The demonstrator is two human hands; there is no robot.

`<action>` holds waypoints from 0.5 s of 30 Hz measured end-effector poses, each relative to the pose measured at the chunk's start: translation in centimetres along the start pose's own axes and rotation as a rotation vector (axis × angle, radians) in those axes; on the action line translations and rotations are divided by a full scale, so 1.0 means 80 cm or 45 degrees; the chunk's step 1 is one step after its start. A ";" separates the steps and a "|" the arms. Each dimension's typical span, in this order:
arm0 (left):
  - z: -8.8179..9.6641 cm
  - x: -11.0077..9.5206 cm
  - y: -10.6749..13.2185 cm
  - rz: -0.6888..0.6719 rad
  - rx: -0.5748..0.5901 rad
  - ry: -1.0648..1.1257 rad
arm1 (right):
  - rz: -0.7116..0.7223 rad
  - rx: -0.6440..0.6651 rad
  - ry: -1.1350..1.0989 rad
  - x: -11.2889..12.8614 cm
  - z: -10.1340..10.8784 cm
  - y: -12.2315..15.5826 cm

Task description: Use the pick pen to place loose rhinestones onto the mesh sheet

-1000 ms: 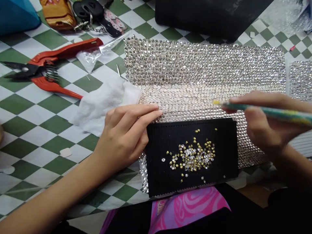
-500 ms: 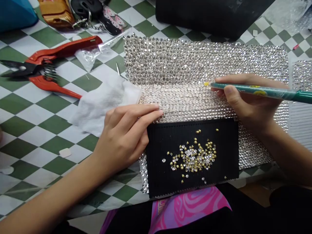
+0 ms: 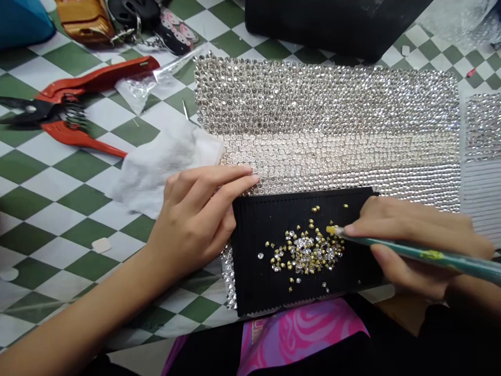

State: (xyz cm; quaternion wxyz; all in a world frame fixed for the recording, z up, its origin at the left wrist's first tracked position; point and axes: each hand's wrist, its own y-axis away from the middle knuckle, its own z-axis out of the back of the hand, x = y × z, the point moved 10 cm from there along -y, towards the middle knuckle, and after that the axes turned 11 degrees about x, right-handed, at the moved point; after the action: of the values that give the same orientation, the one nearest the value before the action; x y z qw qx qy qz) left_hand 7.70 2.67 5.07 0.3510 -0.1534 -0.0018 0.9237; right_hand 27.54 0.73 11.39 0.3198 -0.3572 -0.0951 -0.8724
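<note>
My right hand [image 3: 422, 224] grips a green pencil [image 3: 432, 255] with a yellow tip. That tip is over the small gold-backed rhinestones [image 3: 309, 253] piled on a black ribbed tray [image 3: 254, 287]; contact cannot be made out. My left hand [image 3: 195, 219] rests at the tray's upper left corner, its fingers stretched onto the rhinestone mesh sheet [image 3: 321, 94]. Across that sheet runs a paler band of settings [image 3: 313, 151], between rows of shiny stones. The tray lies over the sheet's near part. A crumpled white cloth [image 3: 156, 162] sits beside my left hand.
Red-handled pruning shears [image 3: 78, 136] lie at the left, near a clear plastic bag [image 3: 136, 94]. Keys with a charm [image 3: 176, 31] and a black box-like object [image 3: 332, 26] are at the back. Another stone-covered piece [image 3: 483, 125] is at the far right. The tablecloth [image 3: 78, 219] is green-and-white checked.
My right hand has brought the pencil down from the pale band of the sheet to the stones on the tray. My left hand stays in place; the view shifts slightly.
</note>
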 end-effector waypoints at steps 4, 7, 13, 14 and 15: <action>0.001 0.001 0.001 -0.012 -0.011 0.003 | 0.080 0.134 -0.089 0.017 -0.024 0.000; 0.002 0.000 0.001 -0.022 -0.038 0.015 | 0.082 0.166 -0.101 0.018 -0.033 0.001; 0.001 -0.003 -0.001 -0.036 -0.037 -0.004 | 0.036 0.093 -0.122 0.014 -0.035 0.007; 0.001 -0.003 -0.001 -0.034 -0.035 -0.011 | 0.042 0.096 -0.117 0.015 -0.036 0.006; 0.001 -0.003 -0.001 -0.032 -0.039 -0.017 | 0.058 0.115 -0.114 0.017 -0.037 0.005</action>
State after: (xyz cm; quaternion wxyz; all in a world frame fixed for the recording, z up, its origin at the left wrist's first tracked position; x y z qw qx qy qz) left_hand 7.88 2.62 5.22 0.3600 -0.1526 -0.0201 0.9202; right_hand 25.41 -1.39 10.13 0.3509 -0.3830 -0.1404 -0.8429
